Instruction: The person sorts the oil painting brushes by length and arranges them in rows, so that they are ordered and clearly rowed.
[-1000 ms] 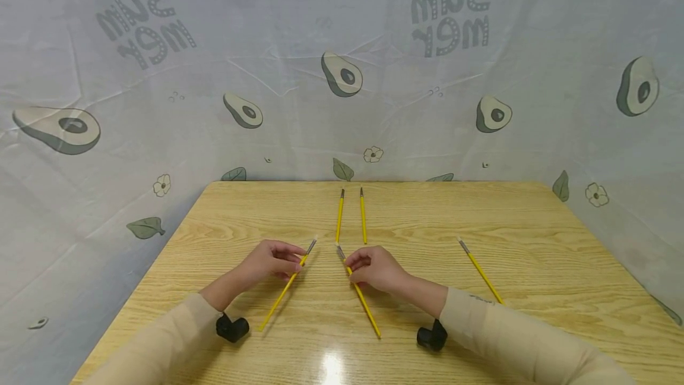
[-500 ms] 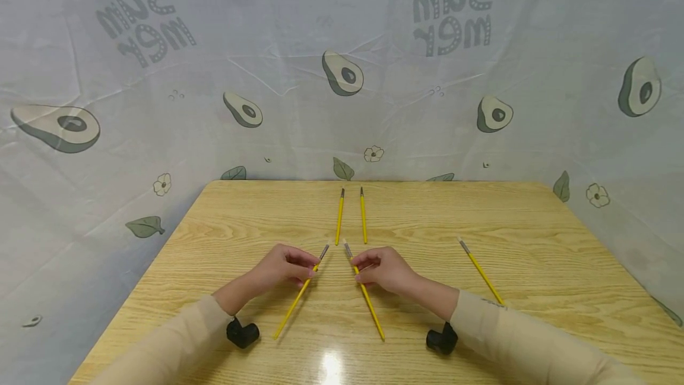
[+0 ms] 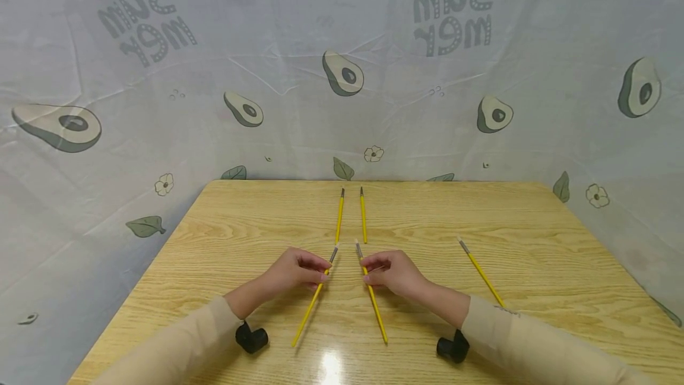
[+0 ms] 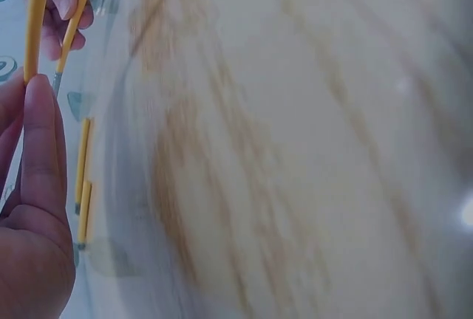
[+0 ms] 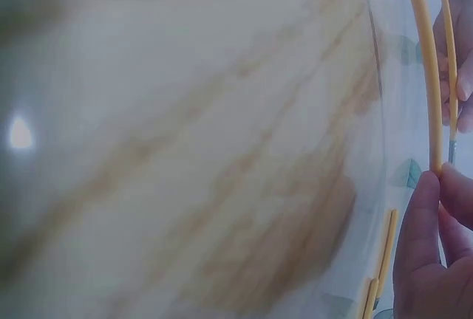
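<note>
My left hand [image 3: 299,269] pinches a yellow paintbrush [image 3: 310,316] between thumb and fingers, close below its grey ferrule. Opposite it, my right hand [image 3: 398,272] pinches a second yellow paintbrush [image 3: 377,314] in the same way. Both brushes point bristles away from me, and their bristle ends lean toward each other with a narrow gap between. In the left wrist view, the thumb and fingertips meet on the yellow handle [image 4: 35,23]. The right wrist view shows the other handle [image 5: 429,75] rising from the right fingertips.
Two yellow paintbrushes, one at left [image 3: 339,215] and one at right [image 3: 364,218], lie near the back of the wooden table [image 3: 240,212]. Another paintbrush [image 3: 483,275] lies slanted at the right, partly behind my right sleeve [image 3: 513,331]. A printed curtain [image 3: 288,76] hangs behind the table.
Both hands have moved to the right, each carrying its paintbrush. The two held brushes have turned to point more straight ahead. The brushes on the table have stayed put.
</note>
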`<state>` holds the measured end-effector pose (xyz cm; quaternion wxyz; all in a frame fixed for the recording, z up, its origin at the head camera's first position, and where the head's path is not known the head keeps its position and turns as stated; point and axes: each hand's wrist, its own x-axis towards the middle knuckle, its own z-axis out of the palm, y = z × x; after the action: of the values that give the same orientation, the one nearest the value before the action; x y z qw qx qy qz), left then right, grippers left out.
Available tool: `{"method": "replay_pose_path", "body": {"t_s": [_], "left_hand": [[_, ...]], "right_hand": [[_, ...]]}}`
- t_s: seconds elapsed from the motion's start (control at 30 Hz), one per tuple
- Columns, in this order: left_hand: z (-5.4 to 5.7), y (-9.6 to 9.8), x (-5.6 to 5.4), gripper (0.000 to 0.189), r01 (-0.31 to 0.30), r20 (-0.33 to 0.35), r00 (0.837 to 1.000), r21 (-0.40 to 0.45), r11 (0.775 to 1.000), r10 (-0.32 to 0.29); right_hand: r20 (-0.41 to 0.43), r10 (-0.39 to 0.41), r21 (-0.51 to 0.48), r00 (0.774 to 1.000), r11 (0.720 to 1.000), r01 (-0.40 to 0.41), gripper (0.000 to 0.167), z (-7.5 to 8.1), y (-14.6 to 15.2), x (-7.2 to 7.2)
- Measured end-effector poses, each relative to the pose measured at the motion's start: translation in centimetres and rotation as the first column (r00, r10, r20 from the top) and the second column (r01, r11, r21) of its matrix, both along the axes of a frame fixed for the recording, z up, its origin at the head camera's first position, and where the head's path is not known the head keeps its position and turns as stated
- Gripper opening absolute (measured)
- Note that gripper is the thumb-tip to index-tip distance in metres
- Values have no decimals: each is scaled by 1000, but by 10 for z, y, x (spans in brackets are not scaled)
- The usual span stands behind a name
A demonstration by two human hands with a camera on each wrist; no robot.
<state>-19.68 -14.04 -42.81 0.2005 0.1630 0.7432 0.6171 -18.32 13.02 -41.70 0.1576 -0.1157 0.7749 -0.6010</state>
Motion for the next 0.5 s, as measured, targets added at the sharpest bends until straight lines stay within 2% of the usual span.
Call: {"method": "replay_pose_path", "body": {"t_s": [0.33, 0.5], "left_hand": [[-3, 10, 6, 32, -16, -14, 1000, 7, 1000, 16], [-3, 14, 12, 33, -37, -50, 998, -3, 999, 37]], "right_hand": [[-17, -10, 41, 1000, 999, 11, 34, 0, 4, 7], [-25, 0, 38, 1000, 999, 1, 36, 3, 5, 11]]}}
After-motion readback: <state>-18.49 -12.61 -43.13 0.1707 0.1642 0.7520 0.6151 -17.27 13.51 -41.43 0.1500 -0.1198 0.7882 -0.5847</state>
